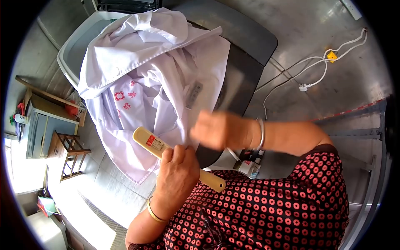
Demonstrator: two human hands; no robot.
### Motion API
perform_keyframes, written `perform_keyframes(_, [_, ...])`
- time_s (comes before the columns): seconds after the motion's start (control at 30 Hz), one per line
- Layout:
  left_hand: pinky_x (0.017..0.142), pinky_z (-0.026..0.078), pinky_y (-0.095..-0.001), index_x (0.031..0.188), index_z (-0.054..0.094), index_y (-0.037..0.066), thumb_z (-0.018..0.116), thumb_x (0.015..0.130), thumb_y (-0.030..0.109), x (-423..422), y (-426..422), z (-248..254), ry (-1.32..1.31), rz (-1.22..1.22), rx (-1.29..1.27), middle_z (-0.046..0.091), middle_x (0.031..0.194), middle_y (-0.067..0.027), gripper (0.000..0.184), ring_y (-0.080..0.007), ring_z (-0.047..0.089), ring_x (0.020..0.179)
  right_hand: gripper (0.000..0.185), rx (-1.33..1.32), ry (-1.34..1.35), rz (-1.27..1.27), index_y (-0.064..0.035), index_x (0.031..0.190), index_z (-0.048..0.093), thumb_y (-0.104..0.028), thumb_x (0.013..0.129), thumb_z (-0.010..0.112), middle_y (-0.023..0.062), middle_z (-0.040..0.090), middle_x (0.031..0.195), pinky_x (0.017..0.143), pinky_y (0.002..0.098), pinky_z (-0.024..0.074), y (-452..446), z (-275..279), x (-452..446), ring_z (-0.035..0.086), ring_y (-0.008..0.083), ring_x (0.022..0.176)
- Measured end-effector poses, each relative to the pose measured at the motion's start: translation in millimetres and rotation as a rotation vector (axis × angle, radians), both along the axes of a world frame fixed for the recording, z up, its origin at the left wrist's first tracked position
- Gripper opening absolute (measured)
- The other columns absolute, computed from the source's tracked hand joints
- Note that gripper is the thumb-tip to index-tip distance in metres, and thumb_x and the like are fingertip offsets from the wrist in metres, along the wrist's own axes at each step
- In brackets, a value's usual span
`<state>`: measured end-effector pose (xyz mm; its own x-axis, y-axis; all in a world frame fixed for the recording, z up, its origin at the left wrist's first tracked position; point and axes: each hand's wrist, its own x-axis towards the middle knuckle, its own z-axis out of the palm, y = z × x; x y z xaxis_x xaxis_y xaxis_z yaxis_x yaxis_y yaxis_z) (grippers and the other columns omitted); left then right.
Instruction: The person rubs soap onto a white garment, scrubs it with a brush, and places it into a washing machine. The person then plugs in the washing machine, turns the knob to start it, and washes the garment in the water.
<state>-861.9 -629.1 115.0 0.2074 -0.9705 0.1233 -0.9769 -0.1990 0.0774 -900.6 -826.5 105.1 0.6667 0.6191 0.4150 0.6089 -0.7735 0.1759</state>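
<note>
My left hand (178,168) is wrapped round a cream-coloured handled tool (210,180); its broad end carries a red and white label, and its narrow end has a hole. To the right, my right hand (221,130) is blurred by motion with its fingers curled in. A smeared, see-through shape with a grey label (194,95) shows just above its fingers; whether they grip it is hard to make out. Beyond both hands a white garment (141,62) with red printed characters lies rumpled over a dark surface and a pale tub.
The pale tub's rim (66,62) is at the upper left. White cables (318,62) with a plug and a yellow piece lie on the right. A wooden stool (68,154) and a cabinet (52,125) stand at the left. Small boxes (250,167) are below the right forearm.
</note>
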Motion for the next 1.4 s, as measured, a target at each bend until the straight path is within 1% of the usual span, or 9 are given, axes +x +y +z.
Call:
perform_keyframes(0.07, [0.069,0.037,-0.0295,0.07,0.059,0.004,0.053,0.064,0.011,1.7,-1.0,-4.7,-0.022,-0.01,-0.038,0.047,0.075,-0.0052,0.01,-0.019,0.043,0.077,0.005,0.058,0.095,0.062,-0.007,0.066,0.047,-0.006,0.066,0.053,0.0036,0.04,0.064,0.054,0.0271,0.043,9.3,-4.2,-6.0,0.045,0.0187,0.06])
perform_keyframes(0.23, [0.07,0.037,-0.0301,0.074,0.061,0.003,0.053,0.066,0.011,1.7,-0.4,-3.7,-0.057,-0.018,-0.059,0.05,0.08,-0.0056,0.014,-0.0191,0.044,0.078,0.004,-0.015,-0.042,-0.473,-0.0068,0.071,0.052,-0.004,0.068,0.051,0.0071,0.047,0.067,0.059,0.0301,0.0439,-92.1,3.8,18.1,0.048,0.0228,0.067])
perform_keyframes(0.47, [0.07,0.037,-0.0294,0.077,0.061,0.002,0.053,0.066,0.011,0.9,-4.0,-0.5,-0.093,-0.031,-0.048,0.051,0.082,-0.0061,0.016,-0.0191,0.045,0.079,0.003,0.019,0.05,-0.127,-0.0079,0.065,0.049,-0.006,0.066,0.051,0.0064,0.048,0.069,0.063,0.0278,0.0458,-20.0,5.6,6.7,0.049,0.0209,0.068])
perform_keyframes(0.57, [0.07,0.036,-0.029,0.077,0.062,0.002,0.053,0.066,0.011,0.8,-3.9,-1.1,-0.123,-0.03,-0.042,0.051,0.082,-0.006,0.016,-0.019,0.045,0.079,0.005,0.021,0.003,-0.36,-0.0084,0.068,0.05,-0.004,0.067,0.051,0.006,0.049,0.071,0.065,0.0301,0.0457,-82.9,9.7,28.5,0.049,0.0216,0.07])
perform_keyframes(0.8, [0.068,0.036,-0.0288,0.076,0.061,0.004,0.053,0.066,0.011,-0.3,-5.0,2.9,-0.125,-0.024,0.014,0.05,0.079,-0.005,0.014,-0.0183,0.045,0.078,0.005,0.021,-0.008,-0.14,-0.0083,0.067,0.048,-0.007,0.067,0.052,0.004,0.048,0.071,0.066,0.0298,0.0476,-40.6,-6.2,16.0,0.051,0.0199,0.069])
perform_keyframes(0.93, [0.067,0.036,-0.0292,0.074,0.06,0.004,0.053,0.066,0.011,-0.6,-7.2,-1.6,-0.161,-0.033,-0.07,0.05,0.078,-0.0045,0.013,-0.018,0.044,0.076,0.007,0.056,-0.045,-0.372,-0.0088,0.064,0.046,-0.007,0.067,0.052,0.0038,0.046,0.069,0.062,0.0287,0.0481,-88.5,-2.3,29.3,0.051,0.0193,0.069])
perform_keyframes(1.07, [0.067,0.036,-0.0292,0.075,0.06,0.004,0.053,0.066,0.011,-1.0,-8.2,2.1,-0.155,-0.025,-0.037,0.05,0.079,-0.0047,0.013,-0.0183,0.044,0.076,0.01,0.027,0.108,-0.068,-0.0085,0.06,0.046,-0.009,0.068,0.052,0.0031,0.045,0.066,0.061,0.0261,0.0468,-9.5,5.2,-5.6,0.049,0.0172,0.067])
perform_keyframes(1.27, [0.068,0.037,-0.0289,0.076,0.06,0.002,0.053,0.066,0.01,-1.9,-6.4,2.8,-0.095,-0.048,-0.054,0.05,0.08,-0.0055,0.015,-0.0187,0.044,0.077,0.004,0.028,-0.039,-0.539,-0.0079,0.065,0.051,-0.004,0.066,0.053,0.0063,0.052,0.072,0.066,0.0314,0.046,-122.5,5.0,35.6,0.051,0.0243,0.07])
perform_keyframes(1.4, [0.067,0.037,-0.029,0.076,0.06,0.003,0.053,0.065,0.01,-0.4,-5.1,2.9,-0.113,-0.039,-0.034,0.05,0.08,-0.0058,0.015,-0.0191,0.044,0.075,0.005,0.038,0.076,-0.239,-0.0079,0.067,0.05,-0.003,0.067,0.052,0.0055,0.05,0.071,0.067,0.0304,0.0465,-60.1,3.7,22.3,0.051,0.0231,0.074])
